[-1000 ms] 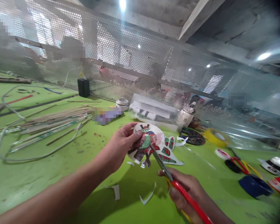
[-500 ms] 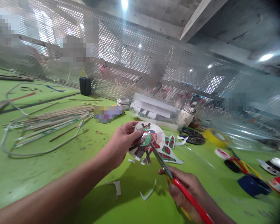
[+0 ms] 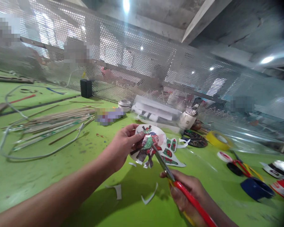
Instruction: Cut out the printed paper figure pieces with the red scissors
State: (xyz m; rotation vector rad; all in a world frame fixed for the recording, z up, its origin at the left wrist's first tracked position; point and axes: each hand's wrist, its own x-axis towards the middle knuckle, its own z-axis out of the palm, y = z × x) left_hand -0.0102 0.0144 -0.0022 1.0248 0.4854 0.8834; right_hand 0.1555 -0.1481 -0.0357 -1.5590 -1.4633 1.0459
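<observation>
My left hand (image 3: 123, 143) pinches the left edge of a paper cutout (image 3: 148, 142), thumb on top. A coloured figure in green, red and dark brown is drawn on its white ground. In my right hand (image 3: 188, 192) are scissors (image 3: 170, 176) with red and yellow handles. Their blades reach up to the drawing's right part; whether they bite into the paper I cannot tell. Just behind lies another drawn paper piece (image 3: 170, 153) in green and red. White paper scraps (image 3: 149, 195) lie on the green table below my hands.
Thin sticks (image 3: 54, 121) and a pale cable (image 3: 38, 159) spread over the left of the table (image 3: 19, 189). Yellow tape (image 3: 217, 140), blue tape (image 3: 257, 189) and another pair of scissors (image 3: 243, 170) lie to the right. A white jar (image 3: 188, 118) stands before the perforated screen (image 3: 132, 63).
Hardly anything differs. The whole view has shifted very slightly, and both hands keep hold of the paper cutout and the scissors in nearly the same pose.
</observation>
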